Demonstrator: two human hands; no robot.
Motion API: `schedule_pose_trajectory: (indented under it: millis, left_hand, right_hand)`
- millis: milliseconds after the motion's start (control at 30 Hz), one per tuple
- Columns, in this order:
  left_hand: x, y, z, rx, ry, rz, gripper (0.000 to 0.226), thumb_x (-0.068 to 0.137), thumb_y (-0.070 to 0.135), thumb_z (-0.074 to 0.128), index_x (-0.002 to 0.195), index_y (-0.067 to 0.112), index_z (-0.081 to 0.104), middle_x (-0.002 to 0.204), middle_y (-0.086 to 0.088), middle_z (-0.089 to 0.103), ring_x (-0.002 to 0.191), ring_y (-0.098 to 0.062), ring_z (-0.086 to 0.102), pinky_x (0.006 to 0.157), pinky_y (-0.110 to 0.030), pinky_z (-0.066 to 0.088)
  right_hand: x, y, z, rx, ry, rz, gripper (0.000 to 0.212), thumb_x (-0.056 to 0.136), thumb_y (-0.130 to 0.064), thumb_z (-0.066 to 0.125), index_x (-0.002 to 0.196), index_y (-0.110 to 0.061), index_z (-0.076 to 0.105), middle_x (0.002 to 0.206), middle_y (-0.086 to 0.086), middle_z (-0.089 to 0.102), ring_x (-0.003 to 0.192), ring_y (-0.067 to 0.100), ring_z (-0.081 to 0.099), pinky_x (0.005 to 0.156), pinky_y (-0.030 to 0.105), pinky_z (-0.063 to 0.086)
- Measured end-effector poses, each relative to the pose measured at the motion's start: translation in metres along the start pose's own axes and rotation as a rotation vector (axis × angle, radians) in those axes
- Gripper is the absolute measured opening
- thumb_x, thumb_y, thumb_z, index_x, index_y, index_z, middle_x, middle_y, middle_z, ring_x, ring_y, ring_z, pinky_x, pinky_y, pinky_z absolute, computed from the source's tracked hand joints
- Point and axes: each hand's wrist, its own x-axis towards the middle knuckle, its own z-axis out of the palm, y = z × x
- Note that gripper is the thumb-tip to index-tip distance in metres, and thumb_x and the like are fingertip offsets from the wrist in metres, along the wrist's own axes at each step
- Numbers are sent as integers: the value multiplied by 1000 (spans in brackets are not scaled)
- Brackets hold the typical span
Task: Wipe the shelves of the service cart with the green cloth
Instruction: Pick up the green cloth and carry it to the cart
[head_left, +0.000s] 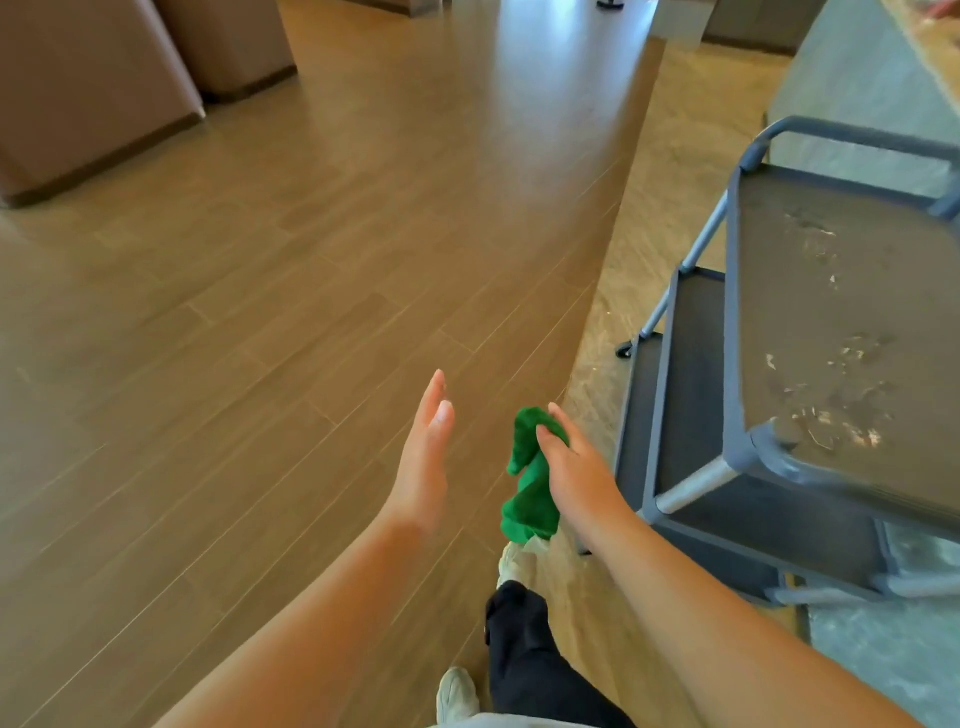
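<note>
Right hand (576, 467) is gripping green cloth (527, 499), seemingly clear of service cart (733, 322) corner; left hand (423, 457) is hovering flat-fingered over floor (260, 312).

Both bare forearms are stretched forward from the lower edge of the view, and the two hands are held near each other but apart. The left hand (423, 457) is held open and edge-on, with its fingers straight and laid together and its palm turned towards the right; nothing is held in it. The right hand (576, 467) is seen from the back, and its fingers are curled round a crumpled green fabric cloth (530, 483), which is gripped near its top and hangs beside the wrist.
</note>
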Motion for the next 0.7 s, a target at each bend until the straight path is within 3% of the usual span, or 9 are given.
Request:
schedule_pose_trajectory:
  millis: [100,267,700]
  left_hand:
    - [41,6,4,51,-10,0,97,70,80,45,155,39,23,162,19,23,145,3,24,114,-31,19]
    - [129,25,11,18,-38,-13,83,73,85,34,148,49,35,157,24,31,144,6,25,122,-39,14]
    - [336,76,44,25,-92,-13,86,72,85,27,148,45,35,158,17,33,144,3,27,125,-44,10]
  right_hand:
    - [40,-14,-4,18,-6,-10,50,102,-48,41,150,-49,30,161,-9,30,147,18,30,119,53,28]
    - [118,-58,-21,40,10,-39,48,105,-42,40,153,-43,30,161,-7,30,148,19,29,120,51,26]
    - [292,-163,-67,22,77,-62,48,106,-39,39,154,-39,30,161,-3,30,147,20,30,120,49,25]
